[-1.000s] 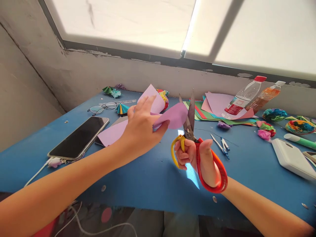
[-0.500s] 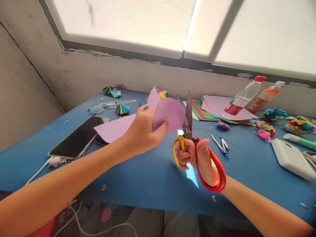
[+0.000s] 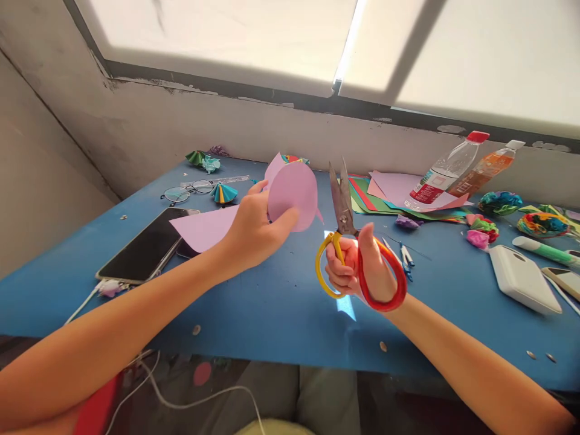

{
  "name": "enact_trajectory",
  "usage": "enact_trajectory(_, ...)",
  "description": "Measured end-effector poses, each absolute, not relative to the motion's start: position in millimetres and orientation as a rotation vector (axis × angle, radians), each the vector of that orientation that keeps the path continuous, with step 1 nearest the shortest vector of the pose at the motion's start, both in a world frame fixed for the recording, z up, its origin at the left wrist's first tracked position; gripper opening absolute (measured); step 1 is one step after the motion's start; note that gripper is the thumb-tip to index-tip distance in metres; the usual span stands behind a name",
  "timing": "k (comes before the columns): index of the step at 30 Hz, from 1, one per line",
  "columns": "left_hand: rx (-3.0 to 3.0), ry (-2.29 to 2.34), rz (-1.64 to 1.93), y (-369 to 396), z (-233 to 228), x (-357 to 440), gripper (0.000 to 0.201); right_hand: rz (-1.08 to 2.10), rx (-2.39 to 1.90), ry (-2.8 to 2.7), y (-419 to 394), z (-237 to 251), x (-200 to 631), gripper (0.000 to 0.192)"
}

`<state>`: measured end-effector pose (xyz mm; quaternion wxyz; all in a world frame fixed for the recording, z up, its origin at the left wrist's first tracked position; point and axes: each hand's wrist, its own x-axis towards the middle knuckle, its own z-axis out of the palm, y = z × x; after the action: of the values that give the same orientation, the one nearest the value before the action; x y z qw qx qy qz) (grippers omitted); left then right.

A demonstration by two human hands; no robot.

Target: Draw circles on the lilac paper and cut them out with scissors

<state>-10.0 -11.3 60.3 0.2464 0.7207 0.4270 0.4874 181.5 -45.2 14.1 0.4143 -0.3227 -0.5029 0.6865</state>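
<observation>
My left hand [image 3: 258, 226] pinches a sheet of lilac paper [image 3: 294, 193] above the blue table. A rounded part of the paper faces me, and a pointed flap of it stands up behind. More lilac paper [image 3: 206, 226] stretches out to the left behind my wrist; I cannot tell whether it is the same piece. In my right hand [image 3: 362, 269] is a pair of scissors [image 3: 345, 220] with one yellow and one red handle. Their blades point up, slightly parted, to the right of the paper and apart from it.
A black phone [image 3: 147, 248], eyeglasses [image 3: 190, 190] and a paper fan [image 3: 224, 193] lie on the left. Coloured sheets [image 3: 385, 204] with two bottles [image 3: 446, 172] stand behind on the right. A compass [image 3: 405, 260], paper flowers [image 3: 483, 231] and a white box-shaped device [image 3: 523, 278] lie nearer.
The scissors have come away from the paper's edge, and their blades are closer together. My left hand has shifted slightly left and turned the paper. The view has tilted a little.
</observation>
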Motion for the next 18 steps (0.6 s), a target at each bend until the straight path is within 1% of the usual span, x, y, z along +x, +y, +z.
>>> enact_trajectory(2, 1.914, 1.201, 1.307, -10.2, 62.5, -11.2, 0.033, 1.828, -0.727, -1.275, -37.9, 21.6, 184.6, 0.049)
enact_trajectory(4, 1.85, 1.234, 1.286, -8.6, 64.2, -12.6, 0.032, 1.814, -0.722, -1.272, -32.1, 25.0, 187.4, 0.037)
enact_trajectory(5, 1.816, 1.243, 1.276, -7.6, 64.9, -13.4, 0.03, 1.789, -0.731, -1.257, -30.1, 25.2, 188.3, 0.033)
enact_trajectory(12, 1.762, 1.289, 1.268, -1.0, 66.3, -17.9, 0.018, 1.795, -0.676, -1.196, -30.2, 22.1, 189.8, 0.034)
enact_trajectory(15, 1.762, 1.303, 1.247, -2.2, 67.8, -17.9, 0.017, 1.826, -0.651, -1.237, -31.8, 22.9, 191.4, 0.031)
enact_trajectory(18, 1.753, 1.303, 1.214, -4.4, 69.2, -17.0, 0.017, 1.814, -0.721, -1.303, -33.2, 23.9, 193.0, 0.03)
